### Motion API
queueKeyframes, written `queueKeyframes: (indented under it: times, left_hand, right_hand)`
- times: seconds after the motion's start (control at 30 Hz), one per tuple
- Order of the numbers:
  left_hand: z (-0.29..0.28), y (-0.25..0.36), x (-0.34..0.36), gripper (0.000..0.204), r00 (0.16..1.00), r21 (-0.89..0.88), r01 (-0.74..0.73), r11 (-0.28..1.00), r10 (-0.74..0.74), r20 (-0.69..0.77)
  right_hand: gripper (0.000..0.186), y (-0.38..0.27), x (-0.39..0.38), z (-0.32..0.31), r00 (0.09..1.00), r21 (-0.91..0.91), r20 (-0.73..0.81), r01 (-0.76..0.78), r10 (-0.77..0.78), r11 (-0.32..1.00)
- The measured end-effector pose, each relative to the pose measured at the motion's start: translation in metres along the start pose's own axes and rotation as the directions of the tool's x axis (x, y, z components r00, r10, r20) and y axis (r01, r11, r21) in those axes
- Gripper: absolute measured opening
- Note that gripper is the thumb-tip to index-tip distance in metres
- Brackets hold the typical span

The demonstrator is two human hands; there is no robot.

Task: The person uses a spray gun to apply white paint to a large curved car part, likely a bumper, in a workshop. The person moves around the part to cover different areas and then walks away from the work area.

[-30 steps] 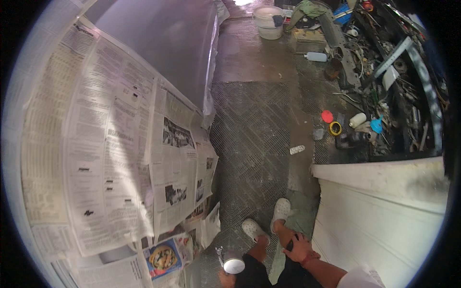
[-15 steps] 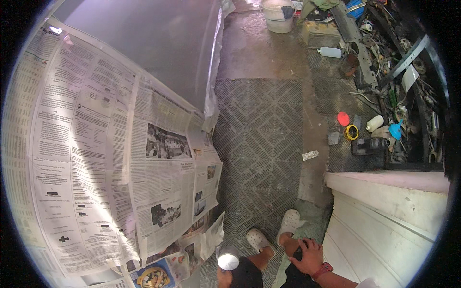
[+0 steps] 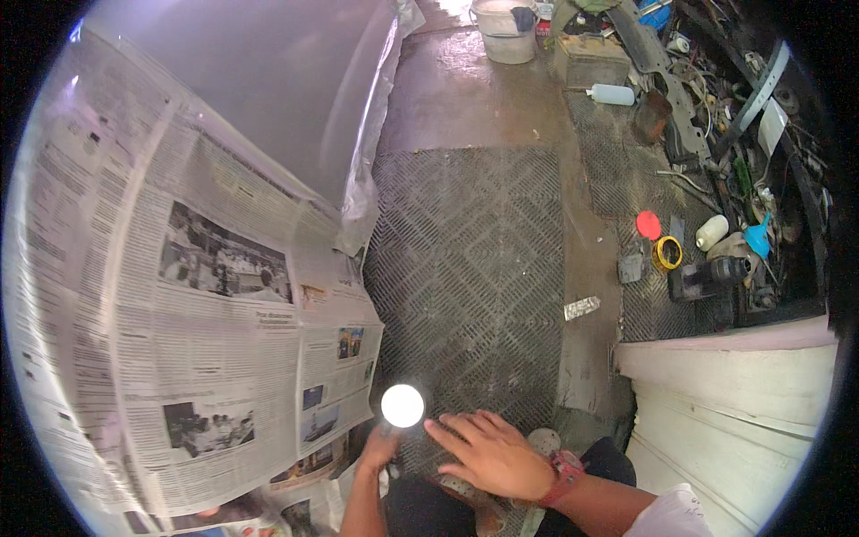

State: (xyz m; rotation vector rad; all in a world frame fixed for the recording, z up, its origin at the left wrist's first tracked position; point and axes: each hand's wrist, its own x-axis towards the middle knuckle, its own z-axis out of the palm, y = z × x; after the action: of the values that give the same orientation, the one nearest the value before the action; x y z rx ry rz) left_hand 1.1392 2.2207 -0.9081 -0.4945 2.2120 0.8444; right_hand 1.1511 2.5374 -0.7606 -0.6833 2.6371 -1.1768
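Note:
In the lower middle, my left hand [image 3: 380, 445] is closed round the lower part of a handheld tool with a round, bright white end [image 3: 403, 407]. The tool's grey, cup-like body is blurred, and its exact kind does not show. My right hand [image 3: 492, 452], with a red watch at the wrist, reaches in from the right, palm down. Its fingers are stretched out, their tips just right of the white end, and it holds nothing. Newspaper sheets [image 3: 224, 349] cover a large surface left of my left hand, below a smooth grey panel [image 3: 259, 80].
Dark patterned matting [image 3: 465, 251] covers the floor ahead. On the right lie a red lid [image 3: 648, 225], a yellow ring [image 3: 667, 253], a blue funnel [image 3: 758, 236], bottles and metal parts. A white bucket [image 3: 508, 34] stands at the back. A pale panelled structure [image 3: 725, 385] borders the right.
My right hand has left my knee and moved left to beside the tool. My left hand has raised the tool slightly forward. The view has shifted over the newspaper.

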Motion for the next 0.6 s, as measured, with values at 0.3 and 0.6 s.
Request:
queueKeyframes:
  times: [0.3,0.6]
  left_hand:
    - [-0.024,0.137,0.027,0.050,0.947,0.053,-0.322,0.945,0.321,0.025]
    - [0.014,0.129,0.060,0.052,0.915,-0.110,-0.401,0.910,0.403,-0.002]
  right_hand:
    - [0.070,-0.019,-0.019,-0.030,0.992,0.020,-0.081,0.102,-0.101,0.995]
    - [0.067,-0.031,-0.024,-0.019,0.999,0.111,-0.039,0.021,-0.017,0.994]
